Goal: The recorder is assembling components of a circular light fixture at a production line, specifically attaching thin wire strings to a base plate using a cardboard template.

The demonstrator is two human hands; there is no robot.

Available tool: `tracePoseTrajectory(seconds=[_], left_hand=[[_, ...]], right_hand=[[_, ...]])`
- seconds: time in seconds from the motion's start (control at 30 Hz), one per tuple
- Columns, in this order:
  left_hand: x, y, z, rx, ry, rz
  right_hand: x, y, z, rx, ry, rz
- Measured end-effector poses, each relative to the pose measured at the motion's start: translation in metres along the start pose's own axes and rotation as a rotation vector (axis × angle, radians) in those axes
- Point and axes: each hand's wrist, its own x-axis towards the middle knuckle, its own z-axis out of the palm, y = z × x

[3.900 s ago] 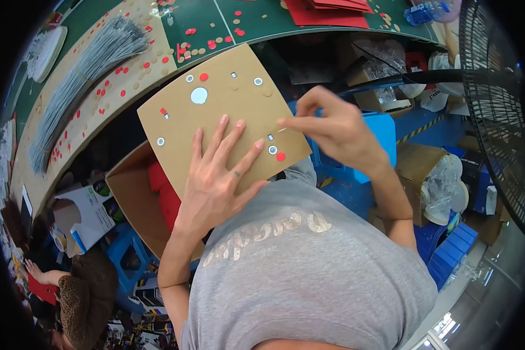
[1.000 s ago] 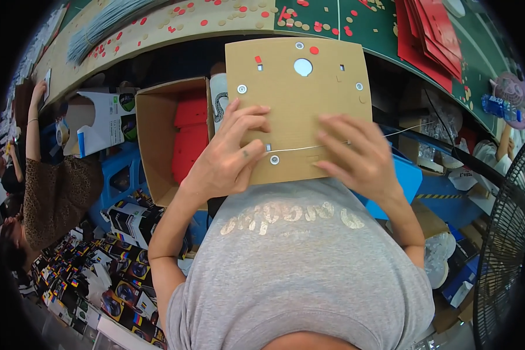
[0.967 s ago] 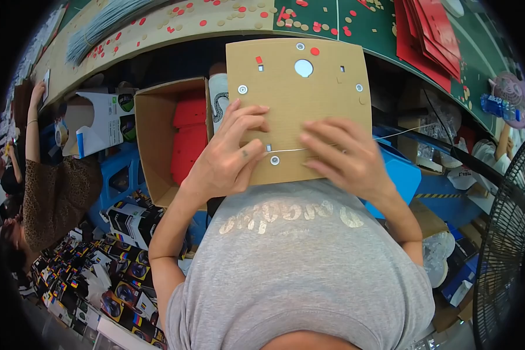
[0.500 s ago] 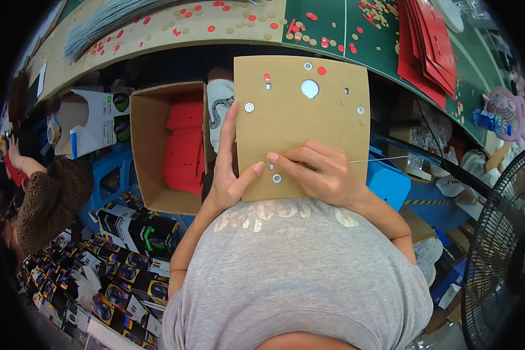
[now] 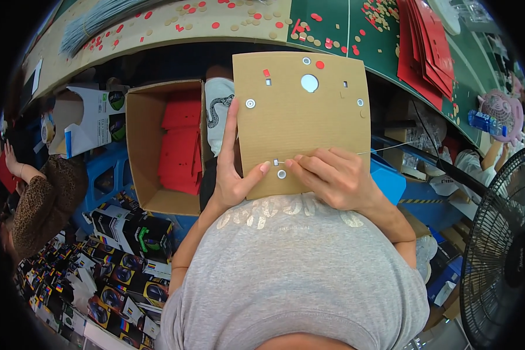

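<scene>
Cardboard panel (image 5: 306, 125) (just one) touches two hands (image 5: 335, 178).

Cardboard sheet (image 5: 303, 125): squared up, formerly askew.
Left hand (image 5: 233, 184): shifted from curled on the sheet's face to its left edge.
Right hand (image 5: 335, 179): now pinching wire (image 5: 391, 147) beside lower-left slot (image 5: 276, 163).

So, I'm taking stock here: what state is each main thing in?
Cardboard sheet: punched with holes
Left hand: at the sheet's left edge, thumb on its face
Wire: reaching out past the sheet's right edge
Right hand: closed, pinching the wire
Carton: open, red sheets inside
Grey bundle: lying down
Fan: running or still, can't tell
</scene>
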Motion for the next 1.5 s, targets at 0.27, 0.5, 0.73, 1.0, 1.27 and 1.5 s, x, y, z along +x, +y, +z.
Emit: tracePoseTrajectory(seconds=[0.27, 0.5, 0.73, 1.0, 1.27, 1.5], left_hand=[[0.001, 0.003, 0.001, -0.019, 0.001, -0.015], [0.004, 0.005, 0.001, -0.026, -0.007, -0.034], [0.001, 0.000, 0.000, -0.029, 0.000, -0.027], [-0.002, 0.002, -0.002, -0.008, -0.054, -0.001], [0.000, 0.000, -0.003, 0.004, -0.055, 0.000], [-0.003, 0.003, -0.012, 0.447, 0.046, 0.196]], right_hand=[[0.005, 0.005, -0.009, 0.113, -0.165, 0.035], [0.005, 0.011, -0.001, 0.185, -0.122, 0.016], [-0.001, 0.014, -0.003, 0.199, -0.048, 0.020], [0.001, 0.012, 0.010, 0.262, -0.019, 0.028], [0.002, 0.012, 0.009, 0.211, 0.015, 0.033], [0.000, 0.005, 0.018, 0.275, 0.084, 0.108]])
